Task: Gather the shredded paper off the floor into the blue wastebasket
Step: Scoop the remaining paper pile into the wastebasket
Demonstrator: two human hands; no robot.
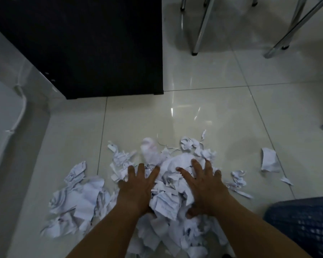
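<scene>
Mostly the job is not done yet. Over on the left, loose bits of the shredded paper [78,198] lie on the floor [203,112]. The left hand [136,190] rests flat on the big pile, fingers [141,169] spread open, gripping nothing. Beside it the right hand [205,190] presses down the same way, open too. A few more scraps [268,160] sit apart on the right. The blue wastebasket [302,226] waits near the right arm. I cannot tell if any paper is inside it.
</scene>
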